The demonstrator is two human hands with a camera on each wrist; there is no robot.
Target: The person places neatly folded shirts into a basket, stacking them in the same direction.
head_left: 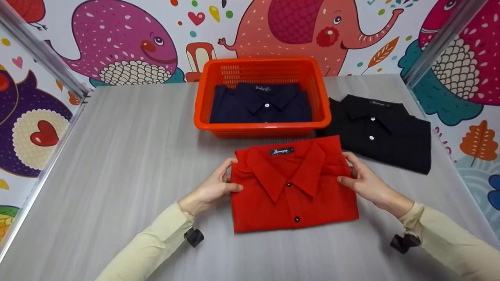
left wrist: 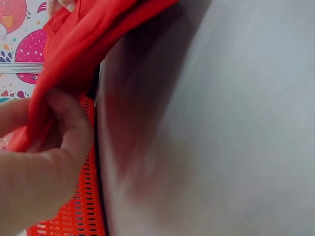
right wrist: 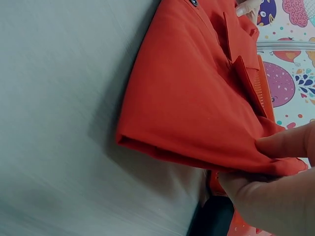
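Observation:
A folded red collared shirt [head_left: 259, 210] with dark buttons and a black neck label is held level, collar toward the basket. My left hand [head_left: 213, 185] pinches its left edge, thumb on top; in the left wrist view the fingers [left wrist: 74, 125] curl under the cloth. On the opposite edge my right hand [head_left: 365, 179] grips the shirt with the thumb above and fingers beneath. The right wrist view shows the shirt's near side raised over the table, with a shadow below. Just beyond the shirt stands an orange basket [head_left: 265, 130] with a folded navy shirt [head_left: 234, 105] inside.
A folded black shirt [head_left: 402, 136] with white buttons lies on the table right of the basket, partly behind its corner. The grey table [head_left: 129, 156] extends left and in front. Printed panels with cartoon animals [head_left: 129, 39] and metal posts border the back and sides.

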